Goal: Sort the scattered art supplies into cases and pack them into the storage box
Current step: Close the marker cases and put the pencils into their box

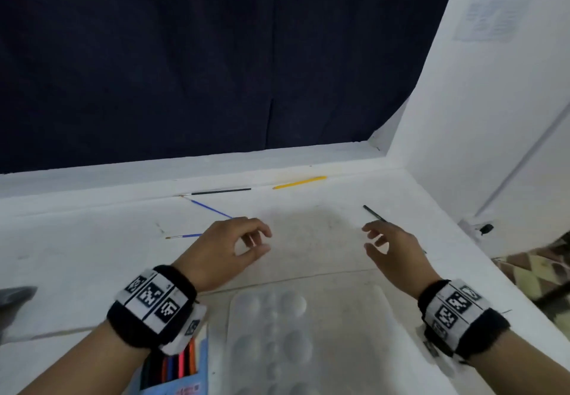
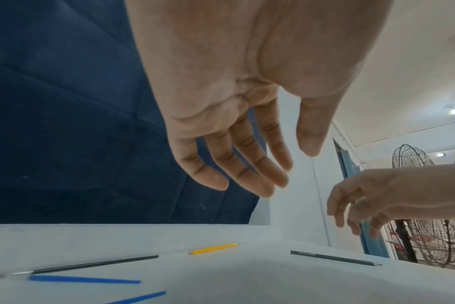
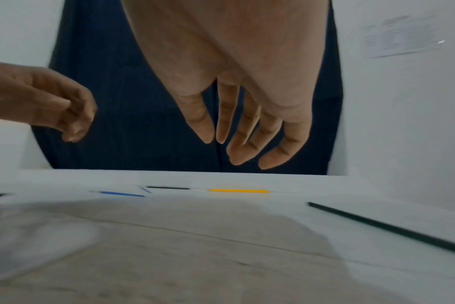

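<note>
Both hands hover empty over the white table. My left hand (image 1: 243,240) has loosely curled fingers and holds nothing; two blue brushes (image 1: 211,208) (image 1: 184,236) lie just beyond it. My right hand (image 1: 377,239) is relaxed, its fingers spread above a dark pencil (image 1: 373,213). A black brush (image 1: 220,191) and a yellow pencil (image 1: 299,182) lie along the back ledge. From the left wrist I see the open palm (image 2: 260,156), the yellow pencil (image 2: 213,248) and the dark pencil (image 2: 333,258). The right wrist view shows hanging fingers (image 3: 244,144) above the table and the dark pencil (image 3: 387,227).
A white paint palette (image 1: 268,333) lies near me between my wrists. A light-blue case of coloured pencils (image 1: 175,367) sits under my left wrist. A white wall (image 1: 481,117) bounds the right side and a dark blue curtain (image 1: 185,55) hangs behind the ledge.
</note>
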